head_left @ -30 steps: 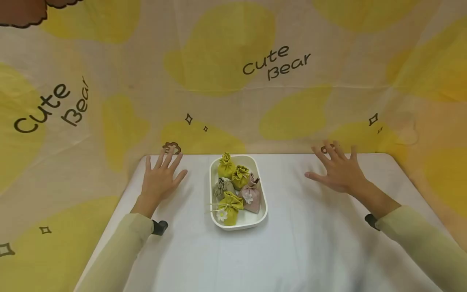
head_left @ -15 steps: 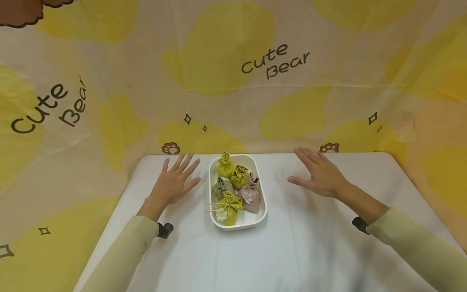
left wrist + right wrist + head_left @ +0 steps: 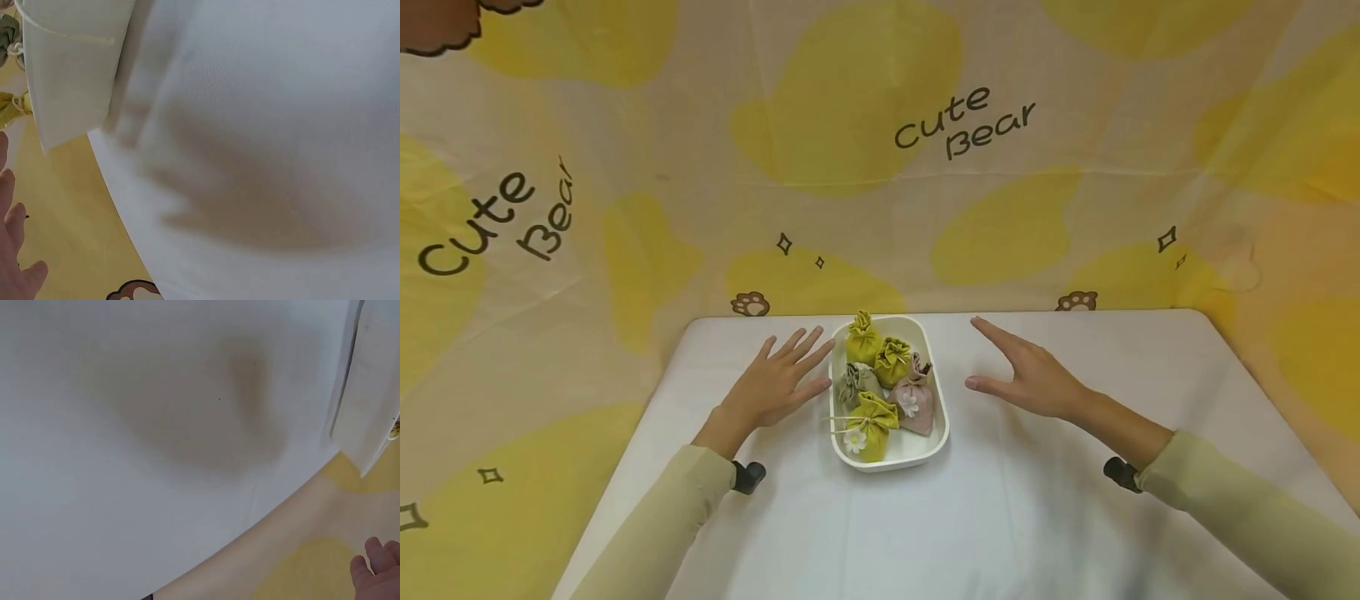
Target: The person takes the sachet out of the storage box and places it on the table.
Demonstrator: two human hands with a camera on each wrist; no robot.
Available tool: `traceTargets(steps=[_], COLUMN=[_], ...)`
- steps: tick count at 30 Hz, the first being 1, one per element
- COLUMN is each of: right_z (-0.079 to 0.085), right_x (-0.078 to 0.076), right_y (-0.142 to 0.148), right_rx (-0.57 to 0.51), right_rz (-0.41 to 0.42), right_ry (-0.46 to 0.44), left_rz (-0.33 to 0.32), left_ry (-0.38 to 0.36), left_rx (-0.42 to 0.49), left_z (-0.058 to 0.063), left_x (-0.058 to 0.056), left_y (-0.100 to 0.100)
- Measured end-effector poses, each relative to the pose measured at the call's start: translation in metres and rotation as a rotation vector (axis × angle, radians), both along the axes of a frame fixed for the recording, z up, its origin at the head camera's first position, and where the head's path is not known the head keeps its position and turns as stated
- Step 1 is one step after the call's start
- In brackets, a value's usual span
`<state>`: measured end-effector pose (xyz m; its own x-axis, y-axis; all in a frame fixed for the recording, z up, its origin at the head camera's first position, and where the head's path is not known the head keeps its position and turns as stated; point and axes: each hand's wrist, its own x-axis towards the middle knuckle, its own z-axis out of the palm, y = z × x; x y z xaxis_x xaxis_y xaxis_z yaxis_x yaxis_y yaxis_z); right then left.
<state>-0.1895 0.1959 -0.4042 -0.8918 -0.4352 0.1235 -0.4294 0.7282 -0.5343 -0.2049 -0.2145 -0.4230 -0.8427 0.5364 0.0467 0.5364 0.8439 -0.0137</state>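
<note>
In the head view a white tray (image 3: 891,467) stands mid-table with several small drawstring pouches in it. Yellow-green pouches (image 3: 874,429) lie at its front and back, a grey-green pouch (image 3: 859,382) on the left, a pink pouch (image 3: 914,408) with a white flower on the right. My left hand (image 3: 778,383) spreads its fingers at the tray's left rim, fingertips right at the edge. On the other side my right hand (image 3: 1037,375) holds nothing, thumb apart from its straight fingers, a short gap from the tray. The left wrist view shows the tray's wall (image 3: 75,69) and left fingers (image 3: 14,225).
A white cloth covers the table (image 3: 925,533); its far edge meets a yellow patterned curtain (image 3: 850,125) printed with words. Dark wrist camera mounts (image 3: 748,477) show at both cuffs. Shadows of the hands fall on the cloth.
Both hands have moved inward toward the tray, the left one to the right and the right one to the left. The tray and pouches stay in place.
</note>
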Motion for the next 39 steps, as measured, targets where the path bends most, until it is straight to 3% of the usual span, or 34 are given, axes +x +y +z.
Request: traceTargets(steps=[6, 15, 26, 39], right_z=[-0.003, -0.008, -0.011, -0.018], right_x=[-0.001, -0.004, -0.002, -0.006], right_y=[-0.008, -0.022, -0.04, -0.059], right_rx=[-0.152, -0.402, -0.507, -0.454], right_rz=[0.015, 0.101, 0.127, 0.154], right_ry=[-0.044, -0.159, -0.225, -0.216], left_rz=[-0.034, -0.057, -0.062, -0.028], left_ry=[-0.025, -0.077, -0.063, -0.135], left_rx=[0.039, 0.046, 0.035, 0.048], left_z=[-0.004, -0.009, -0.017, -0.015], left_x=[0.002, 0.005, 0.005, 0.007], left_y=[0.004, 0.01, 0.011, 0.012])
